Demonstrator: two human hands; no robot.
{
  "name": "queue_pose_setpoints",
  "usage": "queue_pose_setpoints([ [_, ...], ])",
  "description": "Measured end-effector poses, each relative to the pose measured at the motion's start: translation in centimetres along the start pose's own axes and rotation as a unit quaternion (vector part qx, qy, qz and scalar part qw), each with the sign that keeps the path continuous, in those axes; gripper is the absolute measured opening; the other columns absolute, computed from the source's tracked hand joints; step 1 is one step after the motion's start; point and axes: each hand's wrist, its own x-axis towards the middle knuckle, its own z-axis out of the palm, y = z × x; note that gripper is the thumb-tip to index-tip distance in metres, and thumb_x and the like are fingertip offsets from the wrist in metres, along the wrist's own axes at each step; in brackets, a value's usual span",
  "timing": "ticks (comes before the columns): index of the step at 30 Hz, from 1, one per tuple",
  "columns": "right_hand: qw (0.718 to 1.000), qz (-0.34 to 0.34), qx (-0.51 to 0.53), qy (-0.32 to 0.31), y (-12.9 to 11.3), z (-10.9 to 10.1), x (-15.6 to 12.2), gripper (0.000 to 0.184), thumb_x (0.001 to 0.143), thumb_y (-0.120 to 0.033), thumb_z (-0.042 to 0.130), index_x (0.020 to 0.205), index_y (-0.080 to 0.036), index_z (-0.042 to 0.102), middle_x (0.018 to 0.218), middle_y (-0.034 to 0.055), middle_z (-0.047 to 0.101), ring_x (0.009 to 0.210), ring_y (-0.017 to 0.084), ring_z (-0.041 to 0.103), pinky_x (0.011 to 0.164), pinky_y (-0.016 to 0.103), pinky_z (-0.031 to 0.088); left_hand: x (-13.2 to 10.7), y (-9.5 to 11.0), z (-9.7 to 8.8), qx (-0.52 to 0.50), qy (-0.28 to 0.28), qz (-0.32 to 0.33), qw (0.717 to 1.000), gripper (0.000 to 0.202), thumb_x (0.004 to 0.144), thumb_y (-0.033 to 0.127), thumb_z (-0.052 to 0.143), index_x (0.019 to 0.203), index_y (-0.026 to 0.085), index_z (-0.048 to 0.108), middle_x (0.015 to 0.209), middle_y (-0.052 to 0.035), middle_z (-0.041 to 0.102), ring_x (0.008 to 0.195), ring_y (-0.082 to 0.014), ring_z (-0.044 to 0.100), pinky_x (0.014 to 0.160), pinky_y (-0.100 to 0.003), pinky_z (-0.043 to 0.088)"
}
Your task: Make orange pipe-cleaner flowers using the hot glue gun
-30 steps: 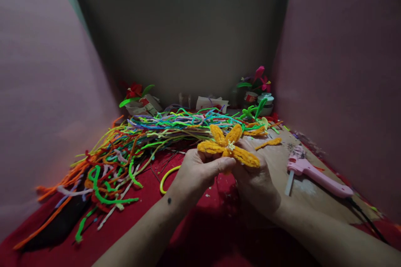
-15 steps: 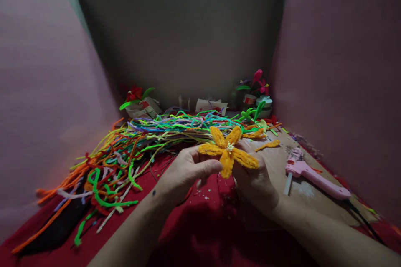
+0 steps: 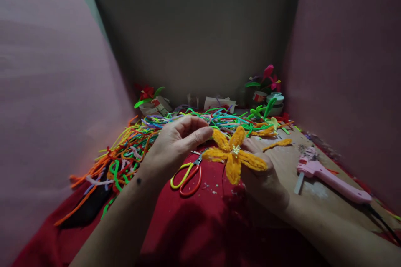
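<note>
Right hand (image 3: 265, 179) is holding the yellow-orange flower (image 3: 233, 156) from behind, its fingers partly hidden, over the middle of the red-covered bench (image 3: 188, 225). Left hand (image 3: 175, 144) is bringing thumb and forefinger nearly together at the tip of the upper-left petal; whether they are pinching it, I cannot tell. A hard tug there could be bending that petal out of line or loosening it at the centre, and a slack right hand could be letting the whole bloom twist. Scissors (image 3: 198, 160) with yellow and red looped handles are lying below the left hand, where a dropping wrist could be catching them. Five fuzzy, elongated petals are spreading like a star around a tuft of pale, beady stamens. Toward the bench's right edge, a smooth pink glue gun (image 3: 336, 182) is resting on a flat brown board (image 3: 288, 167); toward the left edge, soft, wiry pipe cleaners (image 3: 128, 154) are tangling together.
</note>
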Motion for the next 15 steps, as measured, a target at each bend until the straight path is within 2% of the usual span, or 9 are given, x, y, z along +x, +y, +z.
queue_pose_setpoints([
  [5, 1.0, 0.011, -0.001, 0.012, -0.2, -0.2, -0.1, 0.017, 0.085, -0.025, 0.046, 0.072, -0.021, 0.056, 0.083, 0.0039, 0.057, 0.081, 0.02, 0.048, 0.074, 0.037, 0.039, -0.8, -2.0, 0.5, -0.024, -0.111, -0.077, 0.99, 0.017, 0.067, 0.029, 0.067, 0.063, 0.014, 0.064, 0.056, 0.0012, 0.053, 0.051, -0.007, 0.043, 0.05, -0.019, 0.033],
  [10, 0.999, 0.024, 0.021, 0.034, -0.4, -0.2, -0.1, 0.014, 0.084, -0.023, 0.047, 0.073, -0.021, 0.055, 0.081, 0.0037, 0.056, 0.082, 0.02, 0.049, 0.073, 0.036, 0.04, -1.0, -2.4, 1.3, -0.024, -0.109, -0.08, 0.991, 0.022, 0.066, 0.032, 0.069, 0.063, 0.013, 0.06, 0.057, 0.0018, 0.049, 0.053, -0.0074, 0.04, 0.051, -0.019, 0.031],
  [15, 0.996, 0.059, 0.06, 0.027, 0.3, 0.1, -0.7, 0.008, 0.084, -0.024, 0.048, 0.085, -0.022, 0.056, 0.085, 0.0038, 0.057, 0.082, 0.02, 0.05, 0.076, 0.038, 0.042, -0.9, -2.1, 0.6, -0.025, -0.127, -0.081, 0.988, 0.02, 0.07, 0.032, 0.066, 0.067, 0.013, 0.063, 0.061, 0.0003, 0.053, 0.055, -0.0078, 0.043, 0.051, -0.019, 0.032],
])
